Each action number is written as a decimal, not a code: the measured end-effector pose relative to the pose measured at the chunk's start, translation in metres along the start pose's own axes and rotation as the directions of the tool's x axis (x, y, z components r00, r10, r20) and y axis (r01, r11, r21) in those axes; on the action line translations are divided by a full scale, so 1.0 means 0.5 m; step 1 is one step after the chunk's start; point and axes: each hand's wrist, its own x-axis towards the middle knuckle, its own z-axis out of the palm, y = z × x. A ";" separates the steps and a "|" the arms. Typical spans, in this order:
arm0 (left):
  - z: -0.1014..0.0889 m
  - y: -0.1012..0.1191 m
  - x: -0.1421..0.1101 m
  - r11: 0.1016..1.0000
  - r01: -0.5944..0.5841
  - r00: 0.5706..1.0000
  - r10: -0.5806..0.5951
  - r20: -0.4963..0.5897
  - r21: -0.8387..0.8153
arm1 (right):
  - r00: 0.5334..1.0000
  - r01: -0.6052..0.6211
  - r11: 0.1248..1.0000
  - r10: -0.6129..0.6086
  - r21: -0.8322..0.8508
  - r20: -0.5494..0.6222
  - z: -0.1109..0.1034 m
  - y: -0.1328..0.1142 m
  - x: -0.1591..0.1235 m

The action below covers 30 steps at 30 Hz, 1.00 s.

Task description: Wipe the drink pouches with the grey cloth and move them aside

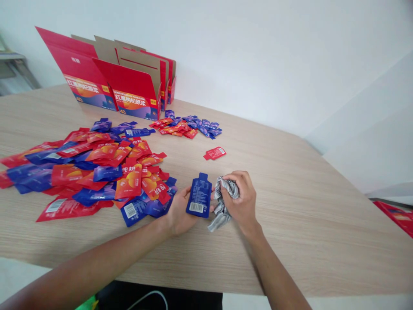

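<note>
A blue pouch (199, 195) with a barcode and small white print lies in my left hand (180, 212), its printed back facing up and its narrow neck pointing away from me. The fingers of that hand are mostly hidden beneath the pouch. Just to the right, my right hand (241, 198) is closed around a crumpled grey-and-white striped cloth (222, 215), one end of which hangs down by the pouch. On the table beyond both hands lies a single red pouch (215, 153).
A large heap of red and blue pouches (106, 168) spreads over the table's left side. Behind it is a smaller pile of pouches (183, 126). Open red cartons (135, 88) stand at the back, near the white wall (241, 56). Something red (395, 215) shows at the right edge.
</note>
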 end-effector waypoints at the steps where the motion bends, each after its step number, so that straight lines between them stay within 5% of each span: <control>1: 0.001 0.004 0.000 1.000 0.000 1.000 0.000 0.013 -0.008 | 1.000 -0.009 1.000 0.010 0.012 -0.018 -0.002 -0.001 0.002; 9: 0.010 0.016 -0.014 0.999 0.031 0.990 -0.026 0.137 -0.035 | 0.994 -0.057 0.972 0.076 0.230 -0.074 -0.006 -0.004 0.008; 19: 0.002 0.017 -0.010 0.999 -0.039 0.996 0.038 0.084 0.013 | 0.987 -0.064 0.933 0.111 0.354 -0.116 -0.016 -0.008 0.010; 26: 0.005 0.020 0.000 0.999 -0.013 0.993 0.007 0.121 0.047 | 0.994 0.084 0.968 -0.067 0.235 -0.081 -0.023 -0.005 0.001; 30: 0.002 0.015 0.004 0.988 -0.069 0.994 0.057 0.090 0.135 | 0.965 0.214 0.971 -0.228 0.110 0.132 -0.016 0.001 -0.004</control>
